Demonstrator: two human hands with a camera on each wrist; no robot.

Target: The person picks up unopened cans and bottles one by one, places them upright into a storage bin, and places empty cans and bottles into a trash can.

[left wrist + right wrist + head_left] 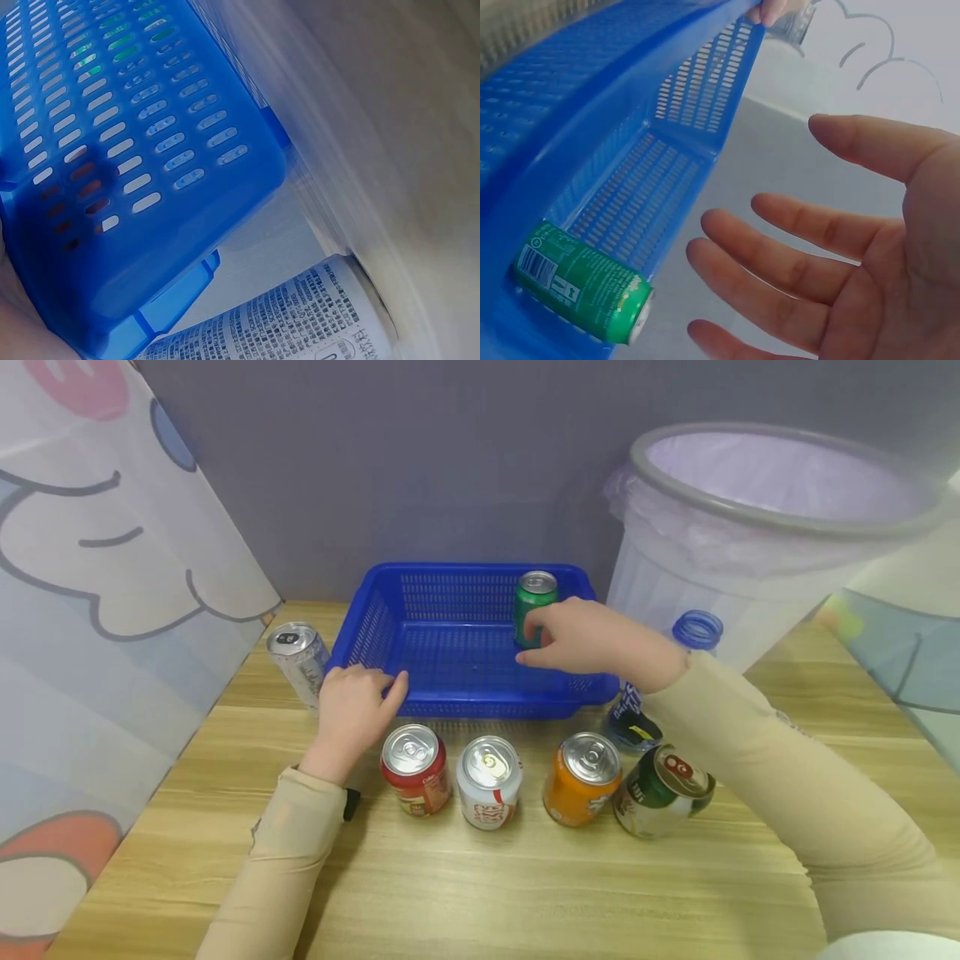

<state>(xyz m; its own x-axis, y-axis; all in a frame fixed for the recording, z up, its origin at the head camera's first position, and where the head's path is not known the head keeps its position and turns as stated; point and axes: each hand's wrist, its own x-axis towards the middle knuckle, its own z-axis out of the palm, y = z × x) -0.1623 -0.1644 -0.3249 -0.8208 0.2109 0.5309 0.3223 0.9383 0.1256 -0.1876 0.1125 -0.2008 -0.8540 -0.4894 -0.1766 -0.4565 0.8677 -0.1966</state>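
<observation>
My left hand (354, 703) grips the front left corner of a blue plastic basket (480, 708); in the left wrist view, fingers show dimly through the slots of the basket (217, 180). My right hand (588, 639) is over the basket's right side, fingers spread and slightly bent. In the right wrist view, a gap separates those fingers (780, 247) from a green can (585, 285). That green can (534, 597) stands upright in the basket's back right corner, partly hidden behind the hand in the head view.
A silver-white can (300, 664) leans left of the basket. In front stand a red can (417, 785), a white can (489, 793), an orange can (577, 793) and a green-and-white can (654, 802). My right forearm partly covers a blue-capped bottle (697, 631). A lined bin (690, 560) stands back right.
</observation>
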